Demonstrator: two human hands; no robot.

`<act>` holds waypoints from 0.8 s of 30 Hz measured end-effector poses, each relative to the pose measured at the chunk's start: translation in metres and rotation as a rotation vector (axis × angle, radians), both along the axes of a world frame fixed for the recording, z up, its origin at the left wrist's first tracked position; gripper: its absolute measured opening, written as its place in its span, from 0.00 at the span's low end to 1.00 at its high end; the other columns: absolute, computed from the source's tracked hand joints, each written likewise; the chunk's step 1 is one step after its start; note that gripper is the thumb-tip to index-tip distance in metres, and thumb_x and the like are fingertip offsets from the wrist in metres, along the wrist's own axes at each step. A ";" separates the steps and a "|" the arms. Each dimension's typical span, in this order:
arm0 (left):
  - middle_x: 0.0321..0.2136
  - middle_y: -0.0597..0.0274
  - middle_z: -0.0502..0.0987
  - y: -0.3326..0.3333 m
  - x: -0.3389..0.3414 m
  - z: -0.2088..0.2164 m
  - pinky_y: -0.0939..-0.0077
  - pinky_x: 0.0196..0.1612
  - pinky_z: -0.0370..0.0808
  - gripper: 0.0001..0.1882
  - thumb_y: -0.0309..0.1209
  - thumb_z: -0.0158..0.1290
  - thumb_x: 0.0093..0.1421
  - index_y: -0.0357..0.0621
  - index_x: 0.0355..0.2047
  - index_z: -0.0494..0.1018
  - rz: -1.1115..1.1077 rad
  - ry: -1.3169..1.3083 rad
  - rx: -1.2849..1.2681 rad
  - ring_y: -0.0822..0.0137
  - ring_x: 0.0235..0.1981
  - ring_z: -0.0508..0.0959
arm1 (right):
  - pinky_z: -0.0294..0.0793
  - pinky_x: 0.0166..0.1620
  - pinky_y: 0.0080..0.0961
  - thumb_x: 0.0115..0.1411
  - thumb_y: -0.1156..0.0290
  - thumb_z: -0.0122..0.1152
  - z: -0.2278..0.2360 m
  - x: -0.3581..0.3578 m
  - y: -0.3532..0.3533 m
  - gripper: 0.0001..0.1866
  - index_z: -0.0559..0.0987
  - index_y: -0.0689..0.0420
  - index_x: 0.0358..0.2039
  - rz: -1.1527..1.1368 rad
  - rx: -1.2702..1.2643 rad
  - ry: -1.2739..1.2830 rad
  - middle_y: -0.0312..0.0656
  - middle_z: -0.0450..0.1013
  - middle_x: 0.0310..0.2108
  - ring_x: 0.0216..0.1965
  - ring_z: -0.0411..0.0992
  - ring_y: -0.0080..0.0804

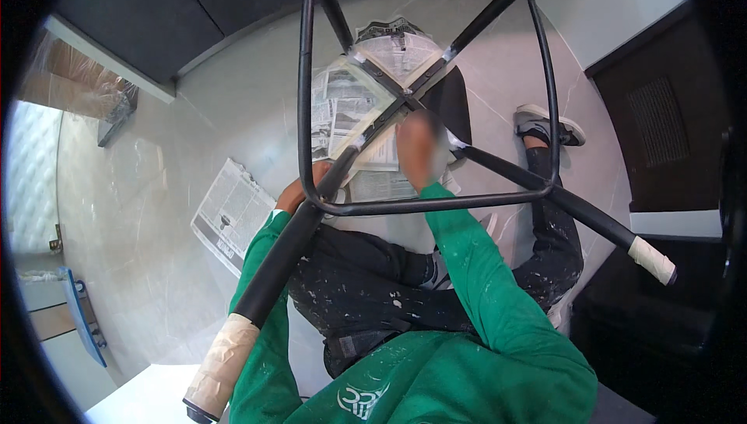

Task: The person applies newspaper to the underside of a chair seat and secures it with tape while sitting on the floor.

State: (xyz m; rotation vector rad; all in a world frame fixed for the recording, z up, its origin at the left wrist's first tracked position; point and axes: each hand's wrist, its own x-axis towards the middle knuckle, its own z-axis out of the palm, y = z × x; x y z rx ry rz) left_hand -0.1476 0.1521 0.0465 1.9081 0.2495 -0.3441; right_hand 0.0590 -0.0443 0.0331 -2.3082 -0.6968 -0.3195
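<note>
An upturned stool with a black metal frame stands in front of me, its legs spreading outward. Sheets of newspaper, edged with pale masking tape, cover much of the seat's underside. A bare dark part of the seat shows at the right. My right hand is over the seat beside the crossing bars; its fingers are blurred, so any grip is unclear. My left hand is low at the near left leg, which partly hides it. Its fingers are mostly out of sight.
A loose newspaper sheet lies on the grey tiled floor at the left. Beige tape wraps the near leg ends. Dark cabinets line the back; plastic-wrapped goods stand far left. My bent legs are close under the frame.
</note>
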 end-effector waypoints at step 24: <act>0.26 0.75 0.78 0.007 0.014 0.022 0.80 0.25 0.69 0.13 0.37 0.57 0.70 0.40 0.41 0.82 0.132 0.161 -0.310 0.84 0.24 0.72 | 0.69 0.54 0.42 0.61 0.70 0.57 0.023 -0.045 -0.042 0.15 0.83 0.56 0.46 0.646 -0.275 -0.124 0.40 0.74 0.42 0.50 0.72 0.41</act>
